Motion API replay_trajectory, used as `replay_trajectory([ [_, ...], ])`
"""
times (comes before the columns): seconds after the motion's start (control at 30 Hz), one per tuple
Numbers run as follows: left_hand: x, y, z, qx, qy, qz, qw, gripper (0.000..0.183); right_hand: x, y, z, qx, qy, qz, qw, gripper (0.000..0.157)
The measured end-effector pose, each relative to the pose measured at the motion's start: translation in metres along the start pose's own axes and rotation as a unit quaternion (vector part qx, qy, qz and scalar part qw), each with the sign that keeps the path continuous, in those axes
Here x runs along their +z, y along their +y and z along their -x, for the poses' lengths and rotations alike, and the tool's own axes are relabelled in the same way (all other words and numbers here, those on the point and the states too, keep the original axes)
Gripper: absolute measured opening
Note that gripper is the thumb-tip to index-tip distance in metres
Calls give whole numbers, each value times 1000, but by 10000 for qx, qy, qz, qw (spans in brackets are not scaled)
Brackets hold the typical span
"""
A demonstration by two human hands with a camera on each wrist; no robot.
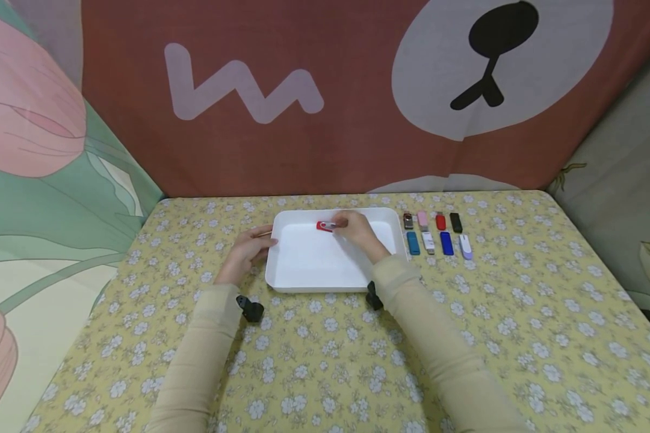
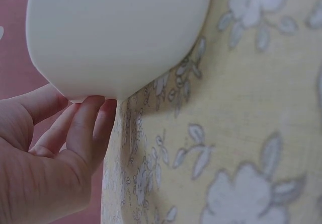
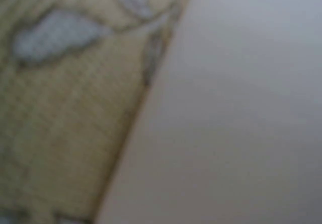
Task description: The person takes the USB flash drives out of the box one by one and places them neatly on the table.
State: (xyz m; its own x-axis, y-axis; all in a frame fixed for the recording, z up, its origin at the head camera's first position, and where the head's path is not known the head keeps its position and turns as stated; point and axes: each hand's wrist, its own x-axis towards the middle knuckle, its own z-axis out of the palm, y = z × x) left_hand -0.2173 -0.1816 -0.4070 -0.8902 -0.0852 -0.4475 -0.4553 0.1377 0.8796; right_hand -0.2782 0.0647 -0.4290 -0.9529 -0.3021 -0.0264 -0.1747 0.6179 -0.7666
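Observation:
A white tray (image 1: 314, 264) lies on the flowered cloth in the head view. My left hand (image 1: 245, 251) grips its left side, thumb at the rim and fingers against the outer wall. The left wrist view shows that hand (image 2: 55, 153) with its fingertips on the tray's wall (image 2: 121, 38). Over the back part of the tray, my right hand (image 1: 357, 230) pinches a red and silver USB flash drive (image 1: 322, 226); fingers hide part of it. Only the blurred tray side (image 3: 226, 123) and cloth appear in the right wrist view, without the hand.
Right of the tray, several USB flash drives lie in two rows, among them a pink one (image 1: 422, 220), a red one (image 1: 440, 221), a black one (image 1: 455, 222) and a blue one (image 1: 446, 243). A printed red curtain (image 1: 352, 150) hangs behind the table.

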Motion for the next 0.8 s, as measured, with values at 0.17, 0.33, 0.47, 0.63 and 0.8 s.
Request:
replay_trajectory([
  [0.17,0,-1,-2,-43,-40,-16,10000,53,1,0,1,65,48,64,9999,25],
  [0.33,0,1,-2,-66,-49,38,10000,53,1,-1,0,76,40,98,9999,25],
  [0.47,1,3,0,-64,-72,57,9999,54,0,-1,0,162,-24,105,9998,25],
  [0.63,2,3,1,-58,-109,87,9999,55,0,1,-2,214,-68,151,9996,26],
  [0.8,2,3,1,-81,-97,83,9999,55,0,2,-3,197,-65,209,9996,28],
])
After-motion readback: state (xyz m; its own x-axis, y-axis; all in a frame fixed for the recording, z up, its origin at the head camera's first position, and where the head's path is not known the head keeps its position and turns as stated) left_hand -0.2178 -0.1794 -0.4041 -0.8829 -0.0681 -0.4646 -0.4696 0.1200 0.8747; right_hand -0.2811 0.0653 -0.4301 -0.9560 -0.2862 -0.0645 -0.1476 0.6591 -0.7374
